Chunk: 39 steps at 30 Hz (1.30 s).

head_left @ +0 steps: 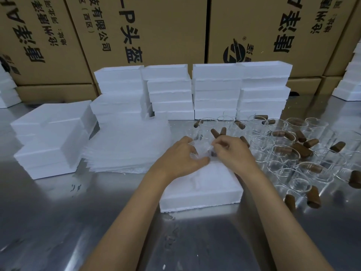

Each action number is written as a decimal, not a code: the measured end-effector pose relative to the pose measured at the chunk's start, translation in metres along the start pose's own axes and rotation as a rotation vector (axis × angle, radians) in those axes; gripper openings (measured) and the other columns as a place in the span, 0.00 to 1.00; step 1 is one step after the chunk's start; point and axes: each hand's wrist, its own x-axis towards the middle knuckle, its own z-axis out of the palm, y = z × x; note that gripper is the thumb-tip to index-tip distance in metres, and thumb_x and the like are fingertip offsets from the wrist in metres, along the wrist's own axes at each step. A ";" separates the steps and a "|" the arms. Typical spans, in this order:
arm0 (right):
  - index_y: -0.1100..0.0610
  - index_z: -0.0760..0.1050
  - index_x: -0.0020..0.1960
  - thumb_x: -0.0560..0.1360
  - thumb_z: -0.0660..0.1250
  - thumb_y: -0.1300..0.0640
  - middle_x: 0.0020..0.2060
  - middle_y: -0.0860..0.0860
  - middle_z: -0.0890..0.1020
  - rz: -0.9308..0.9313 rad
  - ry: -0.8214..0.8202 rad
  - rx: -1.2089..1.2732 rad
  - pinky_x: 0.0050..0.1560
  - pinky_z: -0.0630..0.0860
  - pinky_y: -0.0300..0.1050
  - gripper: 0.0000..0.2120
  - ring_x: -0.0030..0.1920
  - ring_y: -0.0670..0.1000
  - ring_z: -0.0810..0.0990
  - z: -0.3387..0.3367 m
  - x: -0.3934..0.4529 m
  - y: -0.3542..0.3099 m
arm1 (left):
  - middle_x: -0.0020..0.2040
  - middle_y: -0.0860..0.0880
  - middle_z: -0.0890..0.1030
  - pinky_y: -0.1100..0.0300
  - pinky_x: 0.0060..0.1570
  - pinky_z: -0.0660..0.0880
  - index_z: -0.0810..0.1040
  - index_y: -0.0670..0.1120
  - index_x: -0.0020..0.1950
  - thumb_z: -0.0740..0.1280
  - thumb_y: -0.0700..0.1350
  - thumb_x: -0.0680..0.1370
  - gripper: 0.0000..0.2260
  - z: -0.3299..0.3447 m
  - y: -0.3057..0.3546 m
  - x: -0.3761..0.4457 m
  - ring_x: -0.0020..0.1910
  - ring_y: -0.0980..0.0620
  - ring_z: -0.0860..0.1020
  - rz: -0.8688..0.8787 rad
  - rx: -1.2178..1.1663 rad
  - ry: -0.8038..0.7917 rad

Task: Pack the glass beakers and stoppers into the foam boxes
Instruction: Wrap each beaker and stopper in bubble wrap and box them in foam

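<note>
Under both wrists is lying the white square foam box (201,184); left hand (182,160) and right hand (232,151) are pinching a crinkled clear wrap (197,148) around something, probably a beaker. Next: seating it gently inside.

Both forearms were bare to the frame edge, with left hand (182,156) and right hand (233,151) ungloved, ringless.

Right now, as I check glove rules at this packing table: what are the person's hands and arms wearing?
Nothing that shows. The left hand and right hand are bare, with no gloves, rings or watch in view. Both forearms are bare too, right down to the bottom edge of the picture, so no sleeve shows. There are no bands, tape or markings on either wrist.
</note>
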 end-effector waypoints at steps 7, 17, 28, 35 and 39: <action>0.59 0.83 0.46 0.76 0.64 0.68 0.41 0.53 0.84 0.045 0.085 0.465 0.44 0.82 0.54 0.10 0.39 0.46 0.82 -0.009 -0.007 -0.022 | 0.51 0.58 0.74 0.67 0.42 0.66 0.74 0.54 0.46 0.69 0.61 0.74 0.12 -0.008 0.008 -0.012 0.48 0.60 0.74 0.094 -0.080 0.234; 0.60 0.82 0.45 0.74 0.68 0.68 0.35 0.55 0.81 0.022 -0.333 0.616 0.32 0.74 0.44 0.06 0.33 0.50 0.77 -0.030 -0.019 -0.034 | 0.51 0.71 0.70 0.68 0.45 0.67 0.70 0.69 0.56 0.72 0.69 0.62 0.25 -0.071 0.021 -0.047 0.51 0.76 0.69 0.045 -0.093 -0.032; 0.54 0.83 0.44 0.71 0.72 0.59 0.36 0.49 0.83 0.041 -0.573 0.313 0.37 0.75 0.40 0.03 0.38 0.45 0.80 -0.028 -0.023 -0.032 | 0.54 0.60 0.74 0.60 0.46 0.73 0.71 0.63 0.53 0.75 0.66 0.64 0.23 -0.071 0.019 -0.053 0.49 0.60 0.75 -0.133 0.061 -0.330; 0.59 0.82 0.45 0.73 0.72 0.64 0.41 0.57 0.84 0.063 -0.471 0.206 0.47 0.77 0.41 0.03 0.41 0.48 0.81 -0.021 -0.021 -0.032 | 0.61 0.58 0.71 0.59 0.56 0.69 0.70 0.60 0.63 0.75 0.60 0.70 0.25 -0.061 0.017 -0.046 0.59 0.56 0.72 -0.119 0.095 -0.275; 0.55 0.82 0.42 0.74 0.70 0.63 0.34 0.47 0.82 0.072 -0.377 0.170 0.38 0.75 0.37 0.05 0.36 0.44 0.79 -0.017 -0.018 -0.029 | 0.66 0.57 0.68 0.59 0.62 0.67 0.66 0.57 0.73 0.72 0.58 0.74 0.29 -0.050 0.014 -0.038 0.67 0.56 0.67 -0.060 0.116 -0.202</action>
